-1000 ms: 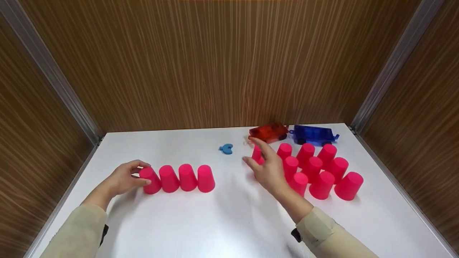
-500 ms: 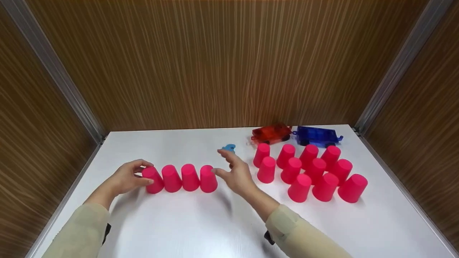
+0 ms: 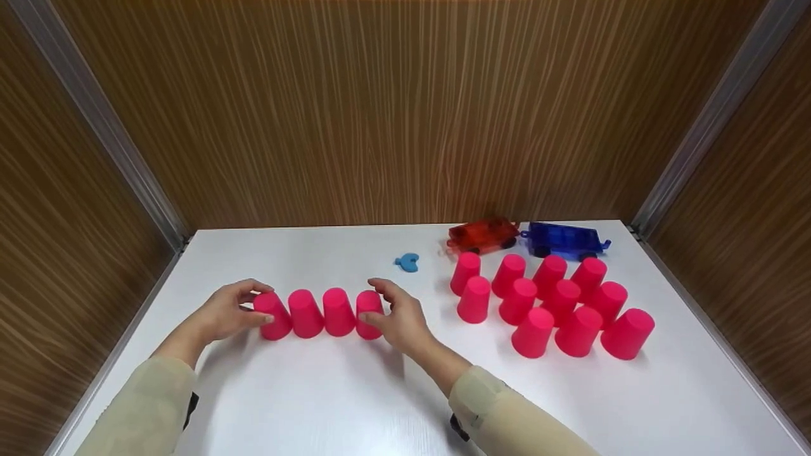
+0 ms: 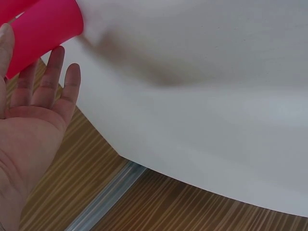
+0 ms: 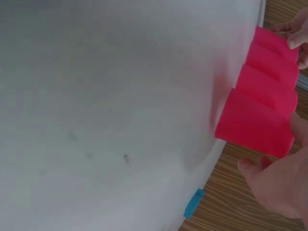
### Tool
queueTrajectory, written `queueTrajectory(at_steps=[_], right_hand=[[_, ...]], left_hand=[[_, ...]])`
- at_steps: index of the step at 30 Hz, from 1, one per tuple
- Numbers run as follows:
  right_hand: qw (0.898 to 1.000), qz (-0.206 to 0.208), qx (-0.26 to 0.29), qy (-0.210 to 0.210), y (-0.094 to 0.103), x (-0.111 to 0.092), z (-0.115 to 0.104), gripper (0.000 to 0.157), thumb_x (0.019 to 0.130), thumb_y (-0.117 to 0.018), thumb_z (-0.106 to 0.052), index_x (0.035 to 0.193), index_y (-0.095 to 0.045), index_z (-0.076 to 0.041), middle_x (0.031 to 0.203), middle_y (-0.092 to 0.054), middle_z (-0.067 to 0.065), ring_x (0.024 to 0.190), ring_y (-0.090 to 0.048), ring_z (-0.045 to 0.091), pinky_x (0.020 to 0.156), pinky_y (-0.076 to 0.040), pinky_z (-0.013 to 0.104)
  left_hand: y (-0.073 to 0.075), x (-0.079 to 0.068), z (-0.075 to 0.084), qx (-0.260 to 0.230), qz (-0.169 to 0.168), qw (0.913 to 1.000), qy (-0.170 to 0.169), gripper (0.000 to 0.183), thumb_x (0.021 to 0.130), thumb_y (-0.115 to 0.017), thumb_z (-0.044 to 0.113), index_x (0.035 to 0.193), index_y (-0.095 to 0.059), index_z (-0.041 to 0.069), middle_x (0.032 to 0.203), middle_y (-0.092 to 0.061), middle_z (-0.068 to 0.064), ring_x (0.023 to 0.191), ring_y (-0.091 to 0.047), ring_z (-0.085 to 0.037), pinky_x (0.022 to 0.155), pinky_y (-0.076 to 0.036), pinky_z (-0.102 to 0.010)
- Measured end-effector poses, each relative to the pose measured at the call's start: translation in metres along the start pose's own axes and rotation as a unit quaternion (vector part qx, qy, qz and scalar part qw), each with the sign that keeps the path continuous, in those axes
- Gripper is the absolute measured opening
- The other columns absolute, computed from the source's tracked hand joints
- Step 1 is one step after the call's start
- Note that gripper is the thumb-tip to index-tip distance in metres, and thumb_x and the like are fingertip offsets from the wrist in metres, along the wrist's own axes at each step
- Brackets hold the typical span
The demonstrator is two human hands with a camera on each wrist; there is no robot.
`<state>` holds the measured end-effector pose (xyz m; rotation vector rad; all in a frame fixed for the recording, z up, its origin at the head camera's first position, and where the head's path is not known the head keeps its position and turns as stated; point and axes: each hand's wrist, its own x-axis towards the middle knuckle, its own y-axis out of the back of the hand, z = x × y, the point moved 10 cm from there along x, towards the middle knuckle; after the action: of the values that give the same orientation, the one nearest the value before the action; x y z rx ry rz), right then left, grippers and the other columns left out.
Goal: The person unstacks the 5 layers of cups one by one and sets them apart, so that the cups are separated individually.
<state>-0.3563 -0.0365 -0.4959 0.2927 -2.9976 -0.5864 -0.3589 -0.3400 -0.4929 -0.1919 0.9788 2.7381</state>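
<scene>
Four-sided order is absent; instead several upside-down pink cups stand in a short row at left centre. The leftmost pink cup [image 3: 274, 316] sits between the thumb and fingers of my left hand [image 3: 227, 310], which grips it lightly. In the left wrist view, the thumb lies against this cup and the outer fingers stay loose. My right hand [image 3: 400, 320] is at the rightmost cup of the row [image 3: 369, 304]. Its thumb crosses the cup's front, while its fingers reach behind, spread. In the right wrist view, a gap shows between the palm and this cup [image 5: 255, 122].
Several more upside-down pink cups [image 3: 561, 301] stand grouped at the right of the white table [image 3: 317, 399]. Behind them are a red toy wagon [image 3: 483, 235] and a blue one [image 3: 564, 239]. A small blue piece [image 3: 408, 262] lies at centre back. Wood-patterned panels surround the table.
My right hand has moved left from the grouped cups to the rightmost cup of the row, its thumb now across the front. My left hand stays at the leftmost cup.
</scene>
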Motion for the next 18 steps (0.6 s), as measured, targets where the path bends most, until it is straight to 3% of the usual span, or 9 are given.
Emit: queueTrajectory(at_steps=[10,18], right_hand=[[1.000,0.002,-0.003,0.019,0.001,-0.002,0.007,0.057,0.095,-0.081,-0.010,0.147,-0.060,-0.017,0.136,-0.065,0.004,0.127,-0.060,0.027,0.107,-0.054,0.044],[1.000,0.003,0.019,-0.021,0.023,-0.012,0.016,0.062,0.093,-0.084,-0.018,0.149,-0.058,-0.024,0.138,-0.062,0.000,0.129,-0.057,0.025,0.100,-0.057,0.038]], left_hand=[[0.000,0.000,0.003,0.000,0.004,0.9999,-0.014,0.057,0.093,-0.084,0.017,0.142,-0.059,0.007,0.139,-0.060,-0.024,0.130,-0.057,-0.045,0.095,-0.059,-0.044],[-0.001,0.000,0.001,0.003,0.001,1.0000,0.003,0.059,0.093,-0.084,0.019,0.144,-0.057,0.009,0.141,-0.058,-0.024,0.130,-0.056,-0.044,0.095,-0.059,-0.044]])
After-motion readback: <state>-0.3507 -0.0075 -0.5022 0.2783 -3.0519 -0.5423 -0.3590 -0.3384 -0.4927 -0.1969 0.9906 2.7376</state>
